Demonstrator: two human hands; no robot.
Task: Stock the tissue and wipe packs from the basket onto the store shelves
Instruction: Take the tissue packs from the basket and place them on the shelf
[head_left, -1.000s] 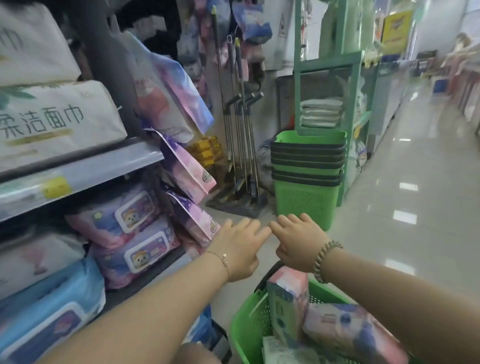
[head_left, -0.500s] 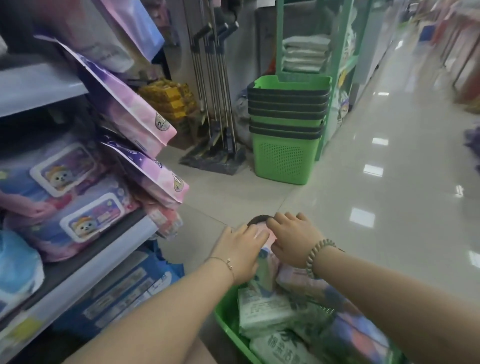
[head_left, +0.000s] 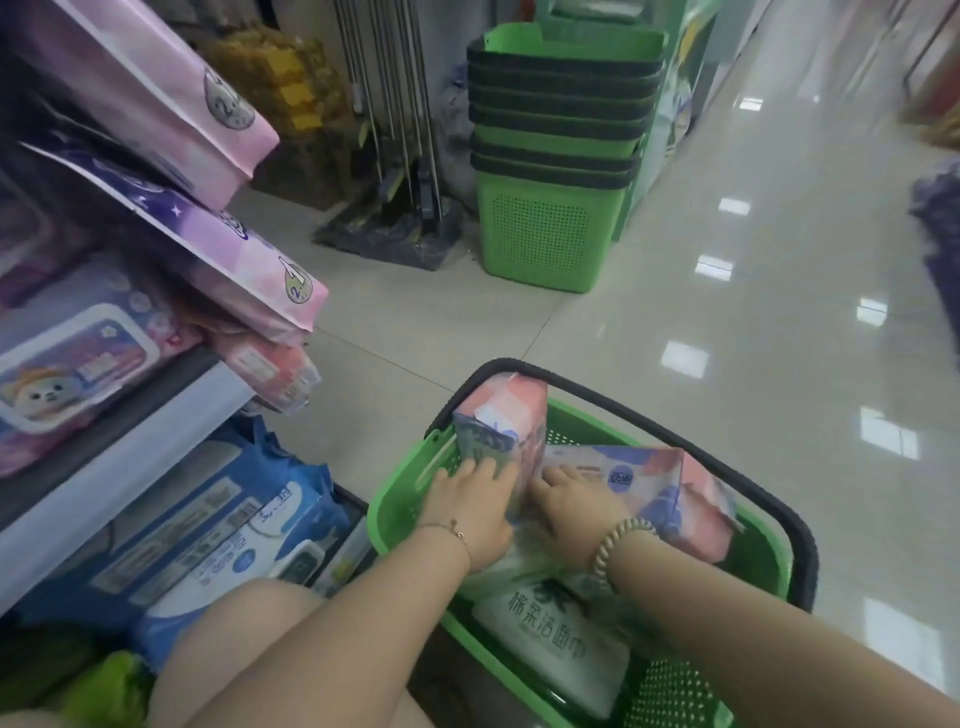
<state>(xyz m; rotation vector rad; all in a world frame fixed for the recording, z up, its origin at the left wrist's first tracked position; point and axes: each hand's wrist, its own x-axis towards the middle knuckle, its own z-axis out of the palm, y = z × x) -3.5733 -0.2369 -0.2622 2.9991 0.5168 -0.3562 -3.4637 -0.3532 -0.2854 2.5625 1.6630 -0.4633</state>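
A green basket (head_left: 763, 566) with a black handle stands on the floor in front of me. An upright pink and blue pack (head_left: 506, 415) stands at its far end. Beside it lies a second pink and blue pack (head_left: 654, 483), and a white pack with green lettering (head_left: 545, 649) lies nearer me. My left hand (head_left: 467, 501) presses flat fingers on the upright pack's left face. My right hand (head_left: 569, 501) curls its fingers against that pack's right side, its fingertips hidden between the two packs. The store shelf (head_left: 130, 441) is at my left.
The shelf holds purple wipe packs (head_left: 78, 353) and overhanging pink bags (head_left: 249, 265). Blue packs (head_left: 223, 535) fill the level below. A stack of green baskets (head_left: 556, 171) and several mops (head_left: 395, 156) stand ahead on the tiled floor. My knee is at the bottom left.
My view has dropped toward the basket. Both hands have gone down from above the basket to either side of the upright pack.
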